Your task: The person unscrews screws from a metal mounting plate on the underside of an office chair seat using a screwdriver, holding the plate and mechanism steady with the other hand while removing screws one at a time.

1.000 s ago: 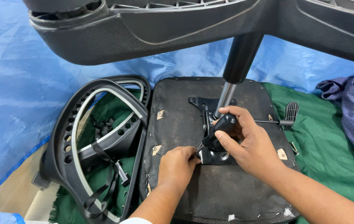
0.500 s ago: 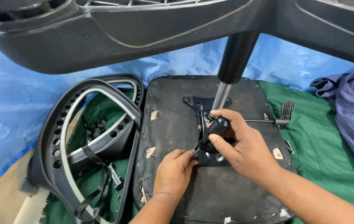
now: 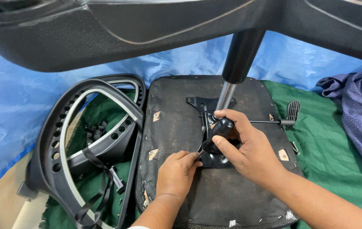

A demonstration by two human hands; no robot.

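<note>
The right hand (image 3: 244, 146) is clamped around a black screwdriver handle (image 3: 217, 135) over the seat underside's (image 3: 232, 195) centre plate (image 3: 215, 157); the left hand (image 3: 176, 171) pinches its tip.

Matt black plastic screwdriver handle (image 3: 218, 135); shiny metal column (image 3: 225, 96)

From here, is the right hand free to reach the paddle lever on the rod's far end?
Probably not at once: the right hand is gripping the black screwdriver handle. The way along the rod to the paddle lever looks unobstructed.

Black seat underside (image 3: 176, 127), black tool handle (image 3: 217, 135) — green cloth (image 3: 329, 152), blue tarp (image 3: 15, 110), purple dotted fabric (image 3: 361, 114)
</note>
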